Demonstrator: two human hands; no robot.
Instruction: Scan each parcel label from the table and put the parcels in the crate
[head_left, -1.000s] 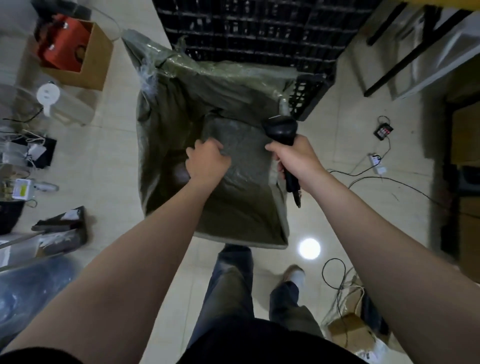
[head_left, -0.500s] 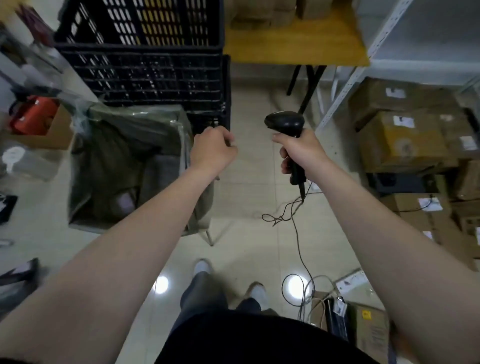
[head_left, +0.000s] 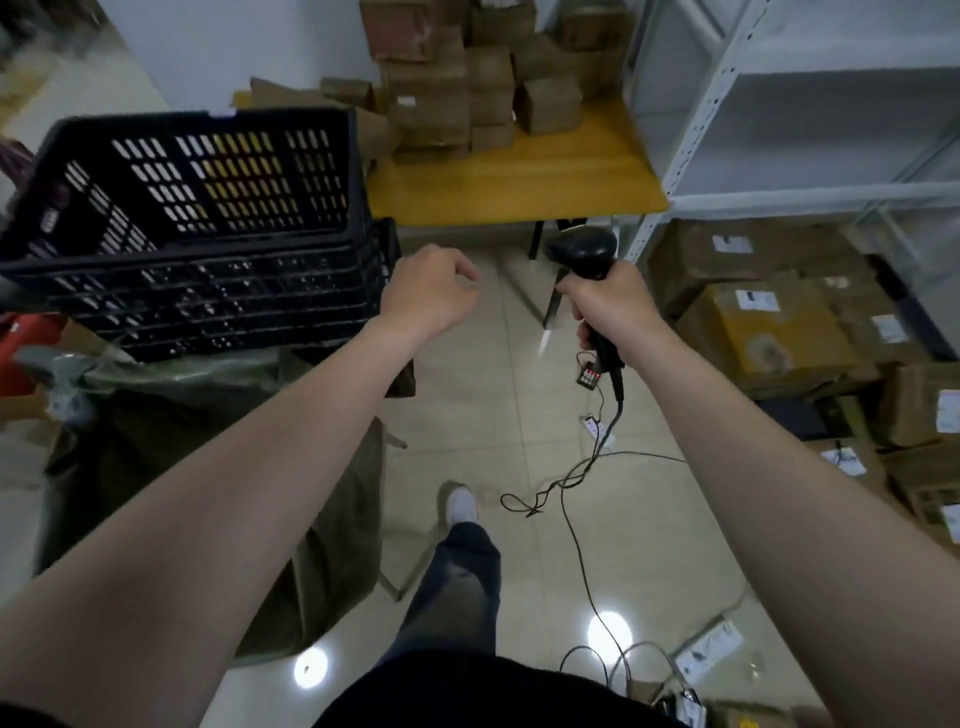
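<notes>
My right hand (head_left: 608, 304) grips the handle of a black corded barcode scanner (head_left: 582, 252), held upright above the floor, its head pointing toward the yellow table (head_left: 514, 192). My left hand (head_left: 428, 299) hangs in the air to its left with loosely curled fingers and holds nothing. Several brown cardboard parcels (head_left: 462, 83) are piled at the back of that table. A stack of black slotted crates (head_left: 192, 228) stands at the left. Below them sits a bin lined with an olive-green bag (head_left: 171, 452).
White metal shelving (head_left: 810, 130) stands at the right, with several labelled cardboard boxes (head_left: 769, 338) heaped on the floor under it. The scanner's cable (head_left: 571, 483) trails in loops across the tiled floor by my feet (head_left: 460, 504). A red object (head_left: 21, 353) lies at the far left.
My view swung from the green bag up and right toward the table. My left hand left the parcel in the bag and came away empty. The scanner stayed in my right hand.
</notes>
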